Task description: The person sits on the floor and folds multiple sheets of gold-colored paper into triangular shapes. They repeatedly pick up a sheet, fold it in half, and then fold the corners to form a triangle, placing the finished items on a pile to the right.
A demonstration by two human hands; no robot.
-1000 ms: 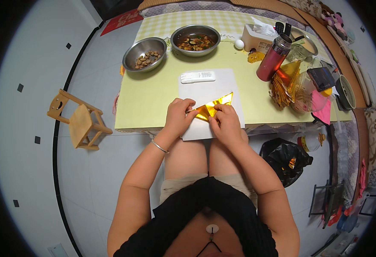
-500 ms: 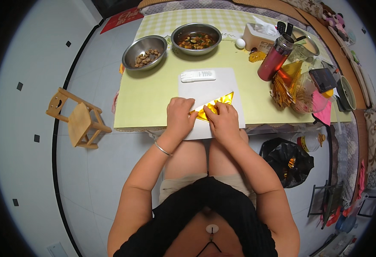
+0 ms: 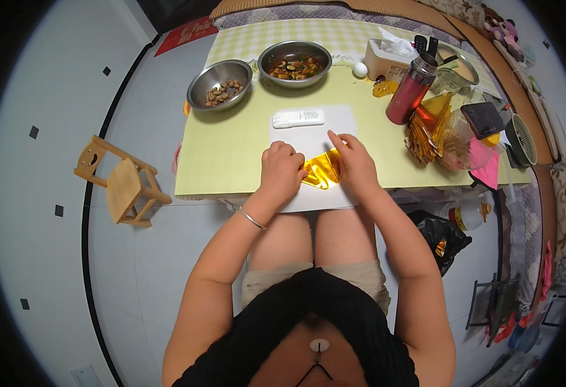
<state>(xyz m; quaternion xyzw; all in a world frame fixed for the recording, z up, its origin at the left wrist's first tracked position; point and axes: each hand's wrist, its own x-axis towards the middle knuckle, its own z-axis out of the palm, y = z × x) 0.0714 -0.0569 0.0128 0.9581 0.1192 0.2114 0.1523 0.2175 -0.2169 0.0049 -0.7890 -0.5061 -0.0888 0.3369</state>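
A folded piece of shiny gold foil paper (image 3: pixel 321 170) lies on a white sheet (image 3: pixel 342 120) at the table's near edge. My left hand (image 3: pixel 283 169) has its fingers curled and closed on the foil's left end. Against the right end rests my right hand (image 3: pixel 356 166), its upper fingers stretched out past the foil and the thumb side touching it; part of that contact is hidden. Just beyond the hands, a white remote control (image 3: pixel 298 118) lies across the sheet.
Beyond are a metal bowl of nuts (image 3: pixel 225 95) and a metal bowl of food in liquid (image 3: pixel 294 68). To the right stand a red bottle (image 3: pixel 407 97), folded gold papers (image 3: pixel 425 137), a tissue box (image 3: pixel 385 64) and a dark phone-like object (image 3: pixel 483 119). A wooden chair (image 3: pixel 125 184) stands left.
The foil has turned from a slanted narrow triangle to a wider, flatter shape. My right hand has shifted right and its fingers have extended. My left hand has moved slightly right.
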